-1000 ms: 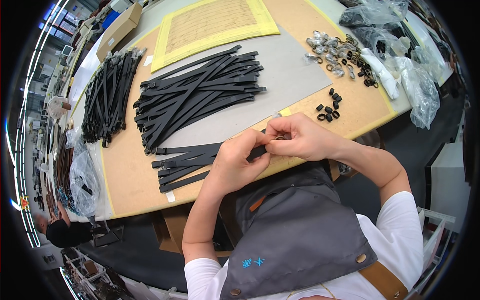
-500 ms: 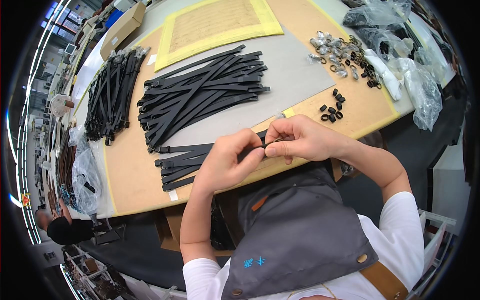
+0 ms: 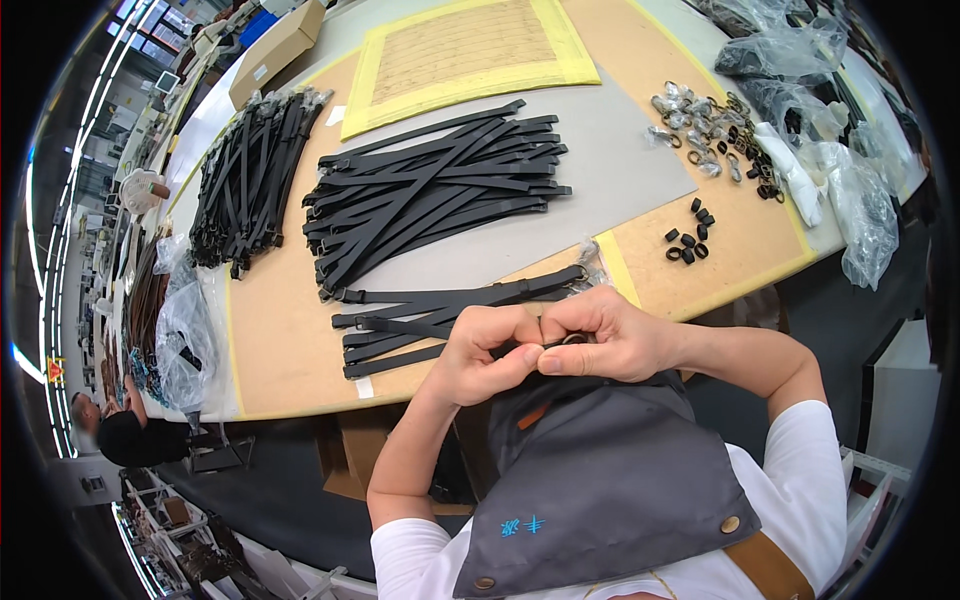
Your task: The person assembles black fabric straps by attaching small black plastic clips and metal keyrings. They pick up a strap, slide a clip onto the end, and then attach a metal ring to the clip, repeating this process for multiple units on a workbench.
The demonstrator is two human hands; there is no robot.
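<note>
My left hand [image 3: 490, 358] and my right hand [image 3: 612, 338] meet just off the table's front edge, above my grey apron. Both are closed, fingertips pinched together on a narrow black strap end that is mostly hidden by the fingers. A small dark bronze ring [image 3: 575, 339] shows between the right thumb and forefinger. Just beyond the hands lies a small group of black straps [image 3: 400, 328], one ending in a metal ring near clear plastic wrap. A larger crisscross pile of black straps with buckles [image 3: 430, 185] is farther back.
At left lie another strap heap [image 3: 255, 180] and a clear plastic bag [image 3: 187, 335]. A yellow-edged board [image 3: 465, 85] is at the back. Black loops [image 3: 687, 246], wrapped metal rings [image 3: 705, 125] and plastic bags [image 3: 855, 205] are at right. A person [image 3: 140, 435] sits far left.
Both hands have drawn back toward me from over the table edge, still pinched together. The strap with a ring lying beyond them now shows more fully. The whole view has shifted slightly.
</note>
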